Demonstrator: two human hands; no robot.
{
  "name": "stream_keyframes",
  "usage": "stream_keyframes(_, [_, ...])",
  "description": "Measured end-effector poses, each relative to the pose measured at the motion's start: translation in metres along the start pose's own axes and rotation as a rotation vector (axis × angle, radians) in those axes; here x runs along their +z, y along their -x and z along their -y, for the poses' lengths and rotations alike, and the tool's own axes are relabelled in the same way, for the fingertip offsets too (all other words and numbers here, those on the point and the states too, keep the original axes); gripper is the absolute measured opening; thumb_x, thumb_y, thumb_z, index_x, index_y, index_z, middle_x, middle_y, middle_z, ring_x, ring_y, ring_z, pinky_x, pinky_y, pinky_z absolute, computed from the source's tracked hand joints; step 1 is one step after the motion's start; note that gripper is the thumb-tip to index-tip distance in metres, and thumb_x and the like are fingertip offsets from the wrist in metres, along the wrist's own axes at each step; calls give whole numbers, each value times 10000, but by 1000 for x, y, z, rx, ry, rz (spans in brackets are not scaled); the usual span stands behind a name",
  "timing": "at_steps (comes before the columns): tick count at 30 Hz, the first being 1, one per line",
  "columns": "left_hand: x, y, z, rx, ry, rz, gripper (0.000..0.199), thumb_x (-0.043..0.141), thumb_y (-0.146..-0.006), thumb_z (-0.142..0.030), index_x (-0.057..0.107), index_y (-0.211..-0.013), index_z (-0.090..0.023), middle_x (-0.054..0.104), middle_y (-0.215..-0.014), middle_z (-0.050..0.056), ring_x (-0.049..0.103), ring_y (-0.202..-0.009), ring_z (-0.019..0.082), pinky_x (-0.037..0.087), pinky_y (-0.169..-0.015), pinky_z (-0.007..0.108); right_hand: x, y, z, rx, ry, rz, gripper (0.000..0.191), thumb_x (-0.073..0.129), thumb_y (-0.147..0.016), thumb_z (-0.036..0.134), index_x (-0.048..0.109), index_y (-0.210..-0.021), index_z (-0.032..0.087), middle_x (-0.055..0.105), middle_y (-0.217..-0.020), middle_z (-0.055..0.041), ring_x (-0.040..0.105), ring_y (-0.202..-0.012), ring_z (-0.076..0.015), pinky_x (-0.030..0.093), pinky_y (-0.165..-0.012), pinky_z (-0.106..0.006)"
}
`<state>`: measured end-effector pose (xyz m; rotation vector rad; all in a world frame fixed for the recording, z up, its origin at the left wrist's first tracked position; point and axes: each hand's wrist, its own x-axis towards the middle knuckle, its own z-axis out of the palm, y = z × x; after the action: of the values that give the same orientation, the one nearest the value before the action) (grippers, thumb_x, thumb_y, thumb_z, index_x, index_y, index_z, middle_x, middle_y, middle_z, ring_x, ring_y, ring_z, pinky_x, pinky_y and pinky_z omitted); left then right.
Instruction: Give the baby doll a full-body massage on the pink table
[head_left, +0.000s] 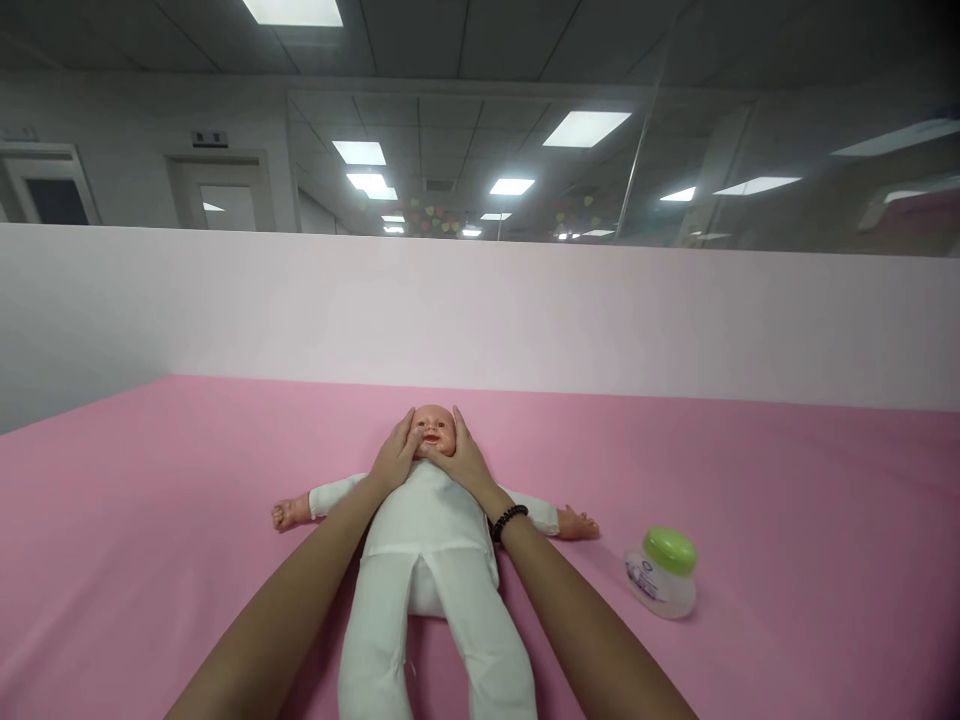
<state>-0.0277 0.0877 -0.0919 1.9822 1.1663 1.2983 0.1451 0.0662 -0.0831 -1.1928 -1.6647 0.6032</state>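
Because the baby doll (429, 525) lies face-up on a pink sheet (180, 520), left hand (391, 458) and right hand (463, 462) cup its cheeks open-palmed, apparently steadying the head; green-lidded jar (661, 572) sits aside

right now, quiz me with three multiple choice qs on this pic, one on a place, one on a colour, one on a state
1. Where does the jar stand?
A. On the pink sheet, beyond the hand of the baby doll
B. Between the doll's legs
C. On the doll's chest

2. What colour is the jar's lid?
A. Blue
B. Green
C. White

3. What are the hands doing?
A. Both holding the jar
B. Only one touches the doll
C. The left hand and right hand lie on either side of the doll's face

1: A, it sits apart from the doll on the sheet.
2: B, the top shows bright green.
3: C, fingers of both hands rest against the cheeks.
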Motion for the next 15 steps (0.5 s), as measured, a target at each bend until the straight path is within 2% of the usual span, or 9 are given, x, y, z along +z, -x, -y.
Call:
stream_keyframes(3, [-9, 16, -5, 6, -213, 53, 685, 229, -1002, -531, 251, -1564, -140, 323, -1600, 128, 336, -1460, 252, 273, -1185, 408, -12, 14, 8, 64, 315, 27, 913, 459, -915, 673, 142, -1590, 146, 489, -1453, -205, 515, -1300, -338, 419, -1037, -459])
stream_keyframes(5, [-17, 28, -9, -37, -322, 94, 660, 254, -998, -508, 290, -1553, -153, 427, -1537, 155, 434, -1393, 306, 330, -1130, 454, -22, 29, 10, 90, 495, 48, 728, 247, -1002, 614, 320, -1532, 120, 632, -1271, -211, 617, -1155, -331, 455, -942, -431])
stream_keyframes(7, [-27, 42, -13, -94, -414, 137, 633, 313, -984, -487, 365, -1522, -158, 588, -1376, 193, 536, -1284, 358, 344, -1086, 498, -33, 47, 12, 48, 690, 78, 629, 154, -1040, 507, 553, -1341, 125, 706, -1077, -194, 671, -1006, -305, 459, -863, -391])
stream_keyframes(8, [-34, 48, -15, -112, -455, 163, 617, 343, -974, -484, 416, -1493, -159, 644, -1289, 200, 566, -1239, 373, 333, -1081, 510, -38, 57, 13, 6, 791, 99, 597, 152, -1049, 458, 620, -1222, 131, 715, -1010, -187, 679, -944, -293, 451, -836, -380])
stream_keyframes(10, [-50, 61, -18, -124, -535, 205, 572, 390, -956, -488, 517, -1414, -169, 695, -1182, 199, 587, -1193, 385, 293, -1092, 520, -49, 77, 15, -75, 967, 129, 531, 185, -1055, 382, 650, -1081, 126, 713, -922, -178, 675, -861, -276, 430, -824, -381])
stream_keyframes(13, [-79, 78, -24, -141, -702, 265, 487, 412, -943, -479, 599, -1304, -210, 688, -1205, 185, 576, -1194, 384, 231, -1105, 545, -74, 101, 22, -111, 1151, 156, 391, 300, -1037, 296, 641, -1023, 105, 703, -870, -166, 653, -829, -263, 397, -873, -403])
stream_keyframes(15, [-97, 87, -30, -196, -833, 295, 472, 370, -955, -463, 586, -1304, -229, 671, -1241, 186, 569, -1195, 390, 197, -1093, 599, -101, 115, 29, -128, 1211, 117, 329, 346, -1011, 240, 647, -989, 109, 700, -930, -169, 635, -904, -266, 373, -924, -413])
